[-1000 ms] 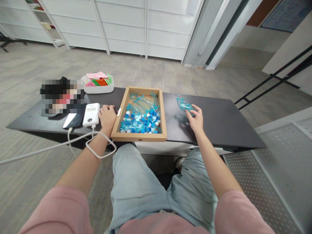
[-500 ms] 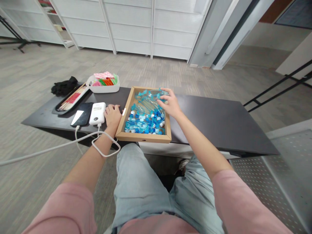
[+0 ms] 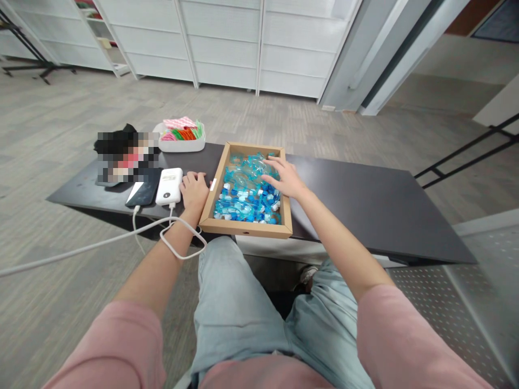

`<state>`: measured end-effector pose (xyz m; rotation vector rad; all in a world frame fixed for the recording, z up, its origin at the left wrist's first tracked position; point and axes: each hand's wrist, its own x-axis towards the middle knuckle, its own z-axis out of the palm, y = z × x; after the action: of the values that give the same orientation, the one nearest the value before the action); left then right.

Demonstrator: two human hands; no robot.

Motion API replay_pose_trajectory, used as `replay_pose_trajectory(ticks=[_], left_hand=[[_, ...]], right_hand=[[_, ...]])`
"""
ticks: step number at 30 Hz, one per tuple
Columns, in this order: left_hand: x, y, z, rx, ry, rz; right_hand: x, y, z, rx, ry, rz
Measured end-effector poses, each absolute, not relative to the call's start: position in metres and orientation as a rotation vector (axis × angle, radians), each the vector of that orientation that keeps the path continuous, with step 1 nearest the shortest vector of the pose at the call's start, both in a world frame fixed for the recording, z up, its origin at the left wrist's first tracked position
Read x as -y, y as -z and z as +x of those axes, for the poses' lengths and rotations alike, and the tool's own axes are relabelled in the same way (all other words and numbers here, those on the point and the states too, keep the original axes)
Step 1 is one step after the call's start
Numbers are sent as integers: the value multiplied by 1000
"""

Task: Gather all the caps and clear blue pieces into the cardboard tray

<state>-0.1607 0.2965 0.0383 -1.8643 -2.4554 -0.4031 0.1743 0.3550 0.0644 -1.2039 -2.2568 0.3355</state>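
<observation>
A shallow brown cardboard box (image 3: 245,233) holds many clear light-blue plastic pieces (image 3: 249,170), loosely heaped toward the far side. Small blue and white plastic parts (image 3: 259,202) lie among them, mostly in the near half. Over the box's right side is my right hand (image 3: 287,177), its fingers spread above or lightly touching the clear pieces; nothing shows in its grasp. My left hand (image 3: 194,190) rests open on the table, between the box's left wall and a white power bank (image 3: 169,186).
On the dark table (image 3: 365,210), a phone (image 3: 144,186) sits beside the power bank. White cables (image 3: 121,236) cross my left forearm. Farther back stand a white tray (image 3: 182,146) of colourful strips and a black cloth-like item (image 3: 117,139), partly blurred out.
The clear pieces at the box's far right now lie lower and more spread out. My right hand has come slightly nearer to me. The view has shifted a little; my left hand stays put.
</observation>
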Motion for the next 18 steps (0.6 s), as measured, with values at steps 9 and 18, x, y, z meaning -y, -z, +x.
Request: replay_pose_trajectory(ticks=[9, 18], left_hand=[[-294, -44, -160, 2481, 409, -1920], [-293, -47, -158, 2488, 431, -1906]], right_hand=[[-283, -8, 321, 1783, -327, -1626], [-313, -61, 236, 2092, -362, -1228]])
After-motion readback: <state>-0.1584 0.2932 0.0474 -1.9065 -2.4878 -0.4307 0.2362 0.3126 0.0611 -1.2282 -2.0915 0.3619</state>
